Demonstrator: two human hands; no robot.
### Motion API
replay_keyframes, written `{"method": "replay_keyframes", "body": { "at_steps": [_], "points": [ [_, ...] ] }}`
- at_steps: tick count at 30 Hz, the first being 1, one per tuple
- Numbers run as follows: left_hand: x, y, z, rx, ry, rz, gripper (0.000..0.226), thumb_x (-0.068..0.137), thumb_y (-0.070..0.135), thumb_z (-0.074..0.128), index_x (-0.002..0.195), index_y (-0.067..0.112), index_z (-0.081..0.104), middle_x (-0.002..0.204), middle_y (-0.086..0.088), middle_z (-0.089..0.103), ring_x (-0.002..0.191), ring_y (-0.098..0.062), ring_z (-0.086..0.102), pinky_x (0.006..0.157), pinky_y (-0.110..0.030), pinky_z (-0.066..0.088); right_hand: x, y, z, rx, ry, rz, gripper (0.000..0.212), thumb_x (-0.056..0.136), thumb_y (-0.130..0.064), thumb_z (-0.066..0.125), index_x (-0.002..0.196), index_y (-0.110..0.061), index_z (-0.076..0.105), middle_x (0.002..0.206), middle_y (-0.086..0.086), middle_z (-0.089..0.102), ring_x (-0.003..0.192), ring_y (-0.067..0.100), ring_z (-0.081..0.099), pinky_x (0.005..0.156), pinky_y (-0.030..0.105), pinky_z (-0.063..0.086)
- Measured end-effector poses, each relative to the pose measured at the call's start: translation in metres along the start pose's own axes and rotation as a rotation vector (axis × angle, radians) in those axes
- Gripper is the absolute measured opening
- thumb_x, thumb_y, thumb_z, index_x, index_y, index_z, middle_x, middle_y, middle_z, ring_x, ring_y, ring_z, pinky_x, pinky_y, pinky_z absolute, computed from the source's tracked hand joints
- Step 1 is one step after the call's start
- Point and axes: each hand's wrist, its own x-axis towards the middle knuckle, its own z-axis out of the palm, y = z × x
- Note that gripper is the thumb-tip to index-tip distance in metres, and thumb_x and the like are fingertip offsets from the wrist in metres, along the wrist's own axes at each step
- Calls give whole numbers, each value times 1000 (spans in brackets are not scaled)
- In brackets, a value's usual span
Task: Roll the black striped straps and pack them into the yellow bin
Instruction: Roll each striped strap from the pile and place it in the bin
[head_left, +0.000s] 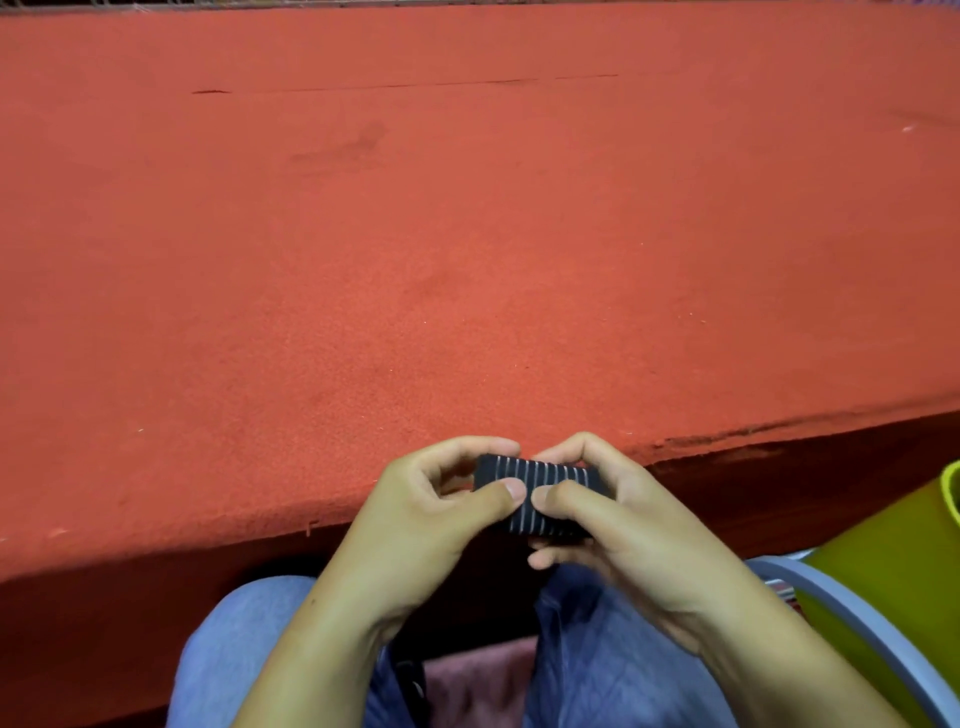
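both hands meet at six o'clock: left hand (441, 499) and right hand (613, 514) pinch the rolled strap (535, 501) over the red table (467, 260) edge. yellow bin (904, 561) sits at four o'clock.

Even warm light, soft shadow under table (467, 260) edge; wide-angle bending at borders; slight softness.

strap roll (530, 499) between left hand (431, 512) and right hand (628, 525), at near edge of worktop (467, 260), over the lap; bin (909, 566) far right, below worktop edge
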Motion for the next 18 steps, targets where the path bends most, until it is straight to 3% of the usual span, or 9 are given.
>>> {"method": "replay_keyframes", "body": {
  "at_steps": [3,6,8,11,15,18],
  "points": [
    [-3,5,1,4,-69,8,33,88,9,77,110,34,77,105,1,79,97,-9,75,87,-21,55,-10,-7,-5,-279,51,-94,20,77,-20,81,90,-26,67,86,8,75,76,11,67,72,31,55],
    [-4,10,5,46,-104,57,36,84,25,84,114,42,73,113,7,77,109,-7,71,98,-27,52,-24,-18,-11,-432,83,-172,25,79,-17,83,88,-32,64,88,5,76,71,6,63,67,23,48],
    [-4,17,12,47,-98,114,36,82,26,86,112,41,74,110,8,78,106,-9,73,96,-27,53,-32,-25,-17,-496,97,-198,30,78,-18,84,88,-34,61,86,2,75,69,5,61,65,22,46],
    [-6,26,27,31,-146,180,41,83,8,82,113,35,74,111,3,78,102,-14,74,89,-24,56,-44,-33,-29,-648,104,-191,32,77,-26,84,91,-37,56,82,-5,75,65,4,62,64,25,47],
    [-9,37,50,106,-215,269,50,84,2,81,118,38,72,114,5,76,107,-15,73,91,-25,56,-68,-54,-51,-790,68,-164,36,78,-34,84,99,-38,54,87,-11,77,69,5,70,63,27,52],
    [-13,49,72,149,-250,340,56,82,13,83,123,47,67,120,12,71,107,-12,72,92,-28,56,-91,-72,-76,-797,-21,-95,33,84,-41,82,110,-36,63,96,-13,79,84,6,75,81,30,60]
  ]
}}
